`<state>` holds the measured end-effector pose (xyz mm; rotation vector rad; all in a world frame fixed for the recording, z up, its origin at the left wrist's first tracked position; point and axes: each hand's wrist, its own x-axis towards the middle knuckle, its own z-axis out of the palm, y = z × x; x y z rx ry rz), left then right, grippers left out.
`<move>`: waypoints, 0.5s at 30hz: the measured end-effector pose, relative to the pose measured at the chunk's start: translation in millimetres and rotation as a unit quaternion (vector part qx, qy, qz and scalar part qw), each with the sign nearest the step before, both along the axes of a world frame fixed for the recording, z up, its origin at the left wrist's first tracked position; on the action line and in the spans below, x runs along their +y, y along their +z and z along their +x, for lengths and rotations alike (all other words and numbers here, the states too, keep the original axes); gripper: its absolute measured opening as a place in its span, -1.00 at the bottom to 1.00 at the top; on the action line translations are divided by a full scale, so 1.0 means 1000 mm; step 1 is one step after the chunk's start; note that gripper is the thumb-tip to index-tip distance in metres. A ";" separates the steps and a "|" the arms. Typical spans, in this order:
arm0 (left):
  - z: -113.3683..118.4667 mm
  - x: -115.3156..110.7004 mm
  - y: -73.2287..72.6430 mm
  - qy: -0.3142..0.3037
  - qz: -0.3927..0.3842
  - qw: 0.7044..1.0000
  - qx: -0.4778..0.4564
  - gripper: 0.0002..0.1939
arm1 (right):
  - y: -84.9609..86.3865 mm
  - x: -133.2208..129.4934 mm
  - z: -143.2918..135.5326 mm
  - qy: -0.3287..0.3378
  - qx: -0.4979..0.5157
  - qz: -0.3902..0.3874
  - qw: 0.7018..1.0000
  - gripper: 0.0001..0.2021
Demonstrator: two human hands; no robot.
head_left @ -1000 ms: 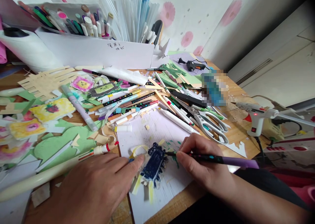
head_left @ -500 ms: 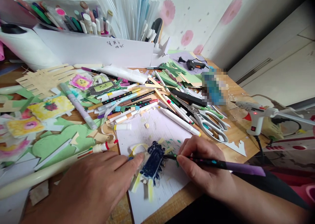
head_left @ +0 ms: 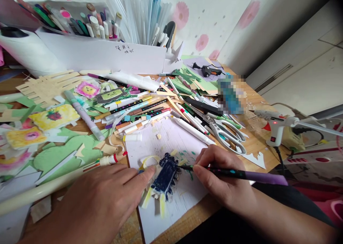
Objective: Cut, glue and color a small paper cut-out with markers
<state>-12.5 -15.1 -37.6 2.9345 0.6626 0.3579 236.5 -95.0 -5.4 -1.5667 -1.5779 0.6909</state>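
My right hand is closed round a black marker pen with a purple end and coloured dots. The pen's tip meets the right edge of a small paper cutout, coloured dark blue with a jagged border and yellow strips sticking out. On the cutout's left side, my left hand presses it down with the index fingertip, the other fingers curled in; its thumb is hidden. Under the cutout lies a pale sheet with green pen marks.
Scissors and several markers lie beyond the sheet. A white glue gun with a red light stands at right. Green paper scraps and a cream stick are at left. Behind is a white pen box.
The view has shifted slightly. The pen's tip stays at the cutout's right edge, and both hands keep nearly the same place.
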 end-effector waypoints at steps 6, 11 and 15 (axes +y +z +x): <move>-0.001 -0.001 -0.003 0.004 0.003 1.000 -0.025 -0.61 | 0.002 0.000 -0.003 -0.004 -0.021 0.017 1.000 -0.83; 0.005 0.003 0.009 -0.030 0.013 0.999 -0.001 -0.60 | 0.006 0.002 -0.010 0.004 -0.025 0.047 0.999 -0.82; 0.008 0.005 0.016 -0.015 -0.011 0.999 -0.032 -0.62 | 0.007 0.002 -0.012 0.021 -0.033 0.045 0.998 -0.82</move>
